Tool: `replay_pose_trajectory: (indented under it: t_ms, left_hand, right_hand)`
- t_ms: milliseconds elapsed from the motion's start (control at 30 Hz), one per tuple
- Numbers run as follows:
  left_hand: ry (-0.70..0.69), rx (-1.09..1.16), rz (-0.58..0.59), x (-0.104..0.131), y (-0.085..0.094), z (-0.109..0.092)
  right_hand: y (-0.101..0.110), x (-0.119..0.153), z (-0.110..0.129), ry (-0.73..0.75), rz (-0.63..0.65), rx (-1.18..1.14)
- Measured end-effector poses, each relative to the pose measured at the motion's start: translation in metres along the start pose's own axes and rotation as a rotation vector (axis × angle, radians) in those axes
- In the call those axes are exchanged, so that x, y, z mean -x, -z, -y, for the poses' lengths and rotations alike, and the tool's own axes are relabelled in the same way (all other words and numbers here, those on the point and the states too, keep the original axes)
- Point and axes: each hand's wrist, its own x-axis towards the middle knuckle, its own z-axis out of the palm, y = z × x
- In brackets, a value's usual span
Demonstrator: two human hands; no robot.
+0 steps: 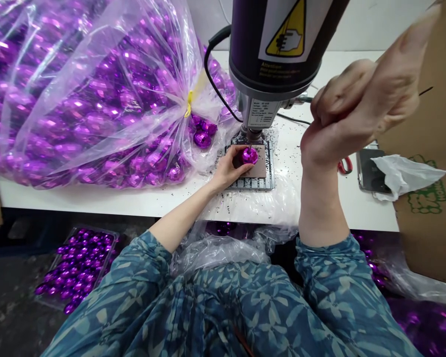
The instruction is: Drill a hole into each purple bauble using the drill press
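A shiny purple ball [250, 156] rests on a brown pad [260, 171] on the gridded metal base [252, 183] of a drill press. My left hand [230, 167] grips the ball from its left side, thumb in front and fingers behind. The drill press body [275, 54] stands over it, and its thin tip meets the ball's top. My right hand [367, 99] is raised at the right of the machine, its fingers curled round the end of a metal lever that is mostly hidden by them.
A big clear bag [96, 99] of purple balls, tied with yellow, fills the left. A tray [113, 243] of balls stands below the table [134, 201]. Red scissor handles [345, 166], a phone [369, 171], white tissue [405, 176] and cardboard [431, 233] are at right.
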Motion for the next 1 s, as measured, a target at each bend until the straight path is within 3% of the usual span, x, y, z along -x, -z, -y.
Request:
replay_pose_trajectory:
  t_ms: [133, 267, 333, 567, 767, 1000]
  left_hand:
    - [0.003, 0.015, 0.013, 0.000, 0.000, 0.001]
    - [-0.003, 0.020, 0.023, 0.001, 0.001, 0.000]
    - [-0.011, 0.031, 0.023, 0.001, 0.001, 0.000]
    - [-0.041, 0.035, 0.011, 0.001, 0.000, 0.002]
    - [-0.051, 0.009, 0.014, 0.000, 0.000, 0.005]
    - [-0.010, 0.029, 0.004, 0.000, 0.000, 0.001]
  right_hand:
    - [-0.001, 0.016, -0.003, 0.075, -0.093, 0.059]
    - [-0.015, 0.007, -0.018, 0.469, -0.383, -0.041]
    - [-0.021, 0.002, -0.026, 0.588, -0.451, -0.110]
    - [-0.011, 0.015, -0.036, 0.563, -0.380, -0.128]
    - [-0.004, 0.023, -0.042, 0.490, -0.429, -0.032]
    - [-0.006, 0.033, -0.042, 0.497, -0.335, -0.065]
